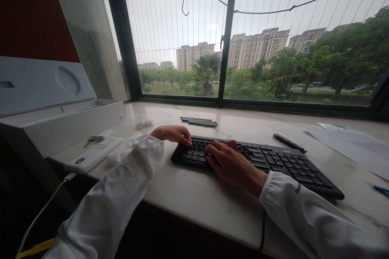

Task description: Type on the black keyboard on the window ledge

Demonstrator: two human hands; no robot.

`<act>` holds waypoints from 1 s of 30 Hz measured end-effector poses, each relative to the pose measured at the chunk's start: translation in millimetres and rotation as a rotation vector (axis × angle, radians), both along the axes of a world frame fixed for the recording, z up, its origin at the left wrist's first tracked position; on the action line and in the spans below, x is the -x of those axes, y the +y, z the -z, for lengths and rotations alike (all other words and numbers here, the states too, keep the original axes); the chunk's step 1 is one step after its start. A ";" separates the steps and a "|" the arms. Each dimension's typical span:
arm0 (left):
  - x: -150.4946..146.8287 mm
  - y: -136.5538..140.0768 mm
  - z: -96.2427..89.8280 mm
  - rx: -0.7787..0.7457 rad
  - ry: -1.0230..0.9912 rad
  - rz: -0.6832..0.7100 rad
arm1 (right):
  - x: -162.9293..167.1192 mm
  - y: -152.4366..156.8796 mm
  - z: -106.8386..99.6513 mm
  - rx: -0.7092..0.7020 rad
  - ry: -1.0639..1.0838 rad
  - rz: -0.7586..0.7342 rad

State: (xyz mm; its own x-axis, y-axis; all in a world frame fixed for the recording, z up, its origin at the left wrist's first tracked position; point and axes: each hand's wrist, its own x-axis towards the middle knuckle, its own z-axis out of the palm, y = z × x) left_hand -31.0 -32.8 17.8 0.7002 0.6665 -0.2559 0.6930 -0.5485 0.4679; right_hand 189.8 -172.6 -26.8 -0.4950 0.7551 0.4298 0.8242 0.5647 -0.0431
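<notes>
A black keyboard (288, 166) lies at a slant on the pale marble-patterned ledge. At its far left corner is my left hand (172, 133), fingers bent and drawn together, tips down on the keys. My right hand (227, 164) rests over the middle left of the keyboard with curled fingers, thumb and index close together at the keys. Whatever lies between the fingertips of either hand is too small or hidden to make out. Behind the keyboard sits a small pile of thin dark strips (199, 122). A dark bar-shaped piece (288, 142) lies beyond its right part.
On the left stands an open white box (88, 123), with a white device (94, 156), a cable (42, 214) and a key (93, 141) near it. Crumpled clear plastic (144, 122) lies behind. Papers (355, 145) and a blue object (381, 190) are at right. A window (182, 97) borders the ledge.
</notes>
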 end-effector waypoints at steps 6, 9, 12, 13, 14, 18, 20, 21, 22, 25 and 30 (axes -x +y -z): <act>-0.7 -7.9 -5.0 0.025 0.008 0.008 | -0.5 0.6 0.6 -0.005 0.002 -0.001; -0.9 -11.8 -5.5 0.046 -0.016 -0.047 | -0.1 0.7 0.3 -0.003 0.003 -0.005; -1.4 -12.3 -4.5 0.068 -0.030 -0.111 | 0.0 0.5 0.1 0.000 0.003 -0.005; -1.6 -11.7 -4.3 0.065 -0.030 -0.108 | 0.0 0.5 0.1 0.000 0.003 -0.003; -1.8 -10.9 -4.1 0.056 -0.028 -0.091 | -0.1 0.4 0.2 0.001 0.002 -0.001; -1.9 -6.4 -3.6 0.004 -0.008 -0.027 | -0.1 0.2 0.4 -0.002 -0.001 0.002; -1.4 -4.7 -2.9 -0.007 -0.004 -0.013 | -0.1 0.1 0.5 0.000 -0.004 0.002; -1.0 -4.2 -2.5 -0.009 -0.003 -0.005 | -0.2 0.0 0.5 0.001 -0.004 0.001; -0.7 -4.0 -2.2 -0.009 -0.002 0.004 | -0.3 0.0 0.5 0.001 -0.004 0.001; 0.0 -5.2 -2.0 -0.002 -0.007 0.020 | -0.6 0.0 0.5 -0.004 0.002 -0.002; 1.5 -6.7 -1.2 0.016 -0.030 0.000 | -0.6 0.3 1.6 -0.019 0.007 0.000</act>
State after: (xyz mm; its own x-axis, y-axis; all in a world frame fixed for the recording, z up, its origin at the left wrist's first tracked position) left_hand -32.6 -39.5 19.0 0.7077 0.6627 -0.2449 0.6785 -0.5407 0.4973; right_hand 190.4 -172.4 -28.3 -0.4921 0.7466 0.4476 0.8237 0.5658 -0.0381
